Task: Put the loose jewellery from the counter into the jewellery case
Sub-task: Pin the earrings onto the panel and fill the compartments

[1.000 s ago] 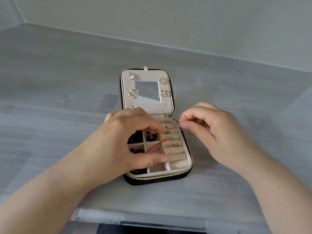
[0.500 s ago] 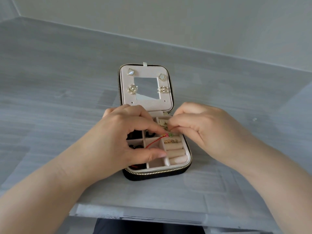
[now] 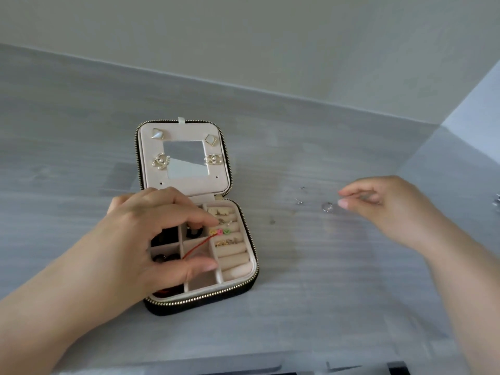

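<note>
The black zip jewellery case (image 3: 208,298) lies open on the grey counter, its pink lid (image 3: 186,185) up, with a mirror and several earrings pinned on it. Rings sit in the ring rolls (image 3: 232,255), among them coloured bead pieces (image 3: 219,231) on a red cord (image 3: 197,247). My left hand (image 3: 146,239) rests over the compartments, index tip on the rolls, thumb on a divider. My right hand (image 3: 389,209) hovers to the right, fingers loosely bent and holding nothing, fingertips just right of a clear ring (image 3: 327,207) on the counter. Small studs (image 3: 299,201) lie nearby.
Another tiny piece (image 3: 302,188) and a dark speck (image 3: 272,220) lie between the case and the ring. A metallic object (image 3: 497,202) is cut off at the right edge. The wall runs along the back, and the counter's front edge is near me.
My right hand has left the ring rolls of the case and swung right across the counter to the clear ring. My left hand has stayed on the case.
</note>
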The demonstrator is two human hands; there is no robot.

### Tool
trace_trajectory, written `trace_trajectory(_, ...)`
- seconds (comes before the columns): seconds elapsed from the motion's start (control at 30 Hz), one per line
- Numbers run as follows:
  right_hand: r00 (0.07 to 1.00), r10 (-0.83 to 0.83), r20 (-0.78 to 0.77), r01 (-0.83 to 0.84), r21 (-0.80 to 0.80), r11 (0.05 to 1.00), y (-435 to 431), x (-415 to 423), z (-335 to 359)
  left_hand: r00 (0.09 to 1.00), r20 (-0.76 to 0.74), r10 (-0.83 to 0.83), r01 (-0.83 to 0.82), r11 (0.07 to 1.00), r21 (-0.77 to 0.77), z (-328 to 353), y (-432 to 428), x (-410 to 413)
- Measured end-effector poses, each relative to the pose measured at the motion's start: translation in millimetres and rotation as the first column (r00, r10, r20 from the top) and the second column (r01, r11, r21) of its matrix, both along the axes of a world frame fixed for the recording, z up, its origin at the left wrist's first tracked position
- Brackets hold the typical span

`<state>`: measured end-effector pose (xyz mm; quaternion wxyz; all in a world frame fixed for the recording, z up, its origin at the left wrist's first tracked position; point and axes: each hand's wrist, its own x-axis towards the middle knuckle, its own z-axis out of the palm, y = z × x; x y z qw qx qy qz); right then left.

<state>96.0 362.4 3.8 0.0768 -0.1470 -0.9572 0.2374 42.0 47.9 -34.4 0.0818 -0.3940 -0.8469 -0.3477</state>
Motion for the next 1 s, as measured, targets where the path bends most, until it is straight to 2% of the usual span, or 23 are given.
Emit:
trace_trajectory(0.1, 1.0, 0.003, 0.027, -0.002, -0.022, 1.0, 2.9, -4.1, -9.7, 1.0, 0.0, -0.009, 0.009, 1.0, 0.004, -0.2, 0.0, -1.3)
trace_trajectory(0.43, 0.99, -0.004, -0.139, -0.023, -0.19, 0.982, -15.5, -5.4, -6.8, 1.0, 0.013, 0.004, -0.004, 1.0, -0.013, 2.5, -2.1, 0.8)
trace_trajectory(0.5, 0.983, 0.038, -0.181, -0.093, -0.306, 0.947, -34.8, -3.2, 4.1, 1.0, 0.009, 0.0, 0.0, 1.0, -0.015, 2.9, -2.5, 1.4)
trace_trajectory(0.57, 0.967, 0.128, -0.219, -0.215, -0.441, 0.872, -59.7, -2.1, 16.8, 1.0, 0.01, -0.005, 0.005, 1.0, -0.006, 2.6, -2.9, 1.4)
trace_trajectory(0.7, 0.918, 0.331, -0.219, -0.397, -0.504, 0.767, -98.6, -3.9, 28.9, 1.0, 0.021, -0.003, 0.003, 1.0, 0.008, 2.3, -3.7, 1.9)
trace_trajectory(0.8, 0.87, 0.435, -0.233, -0.493, -0.435, 0.753, -114.8, -2.0, 16.3, 0.999, 0.042, 0.0, 0.0, 1.0, -0.002, 4.3, -3.7, 2.2)
trace_trajectory(1.0, 0.788, 0.513, -0.34, -0.577, -0.119, 0.808, -120.0, 0.6, -11.1, 0.998, 0.056, -0.011, 0.011, 1.0, 0.007, 7.8, -2.7, 2.6)
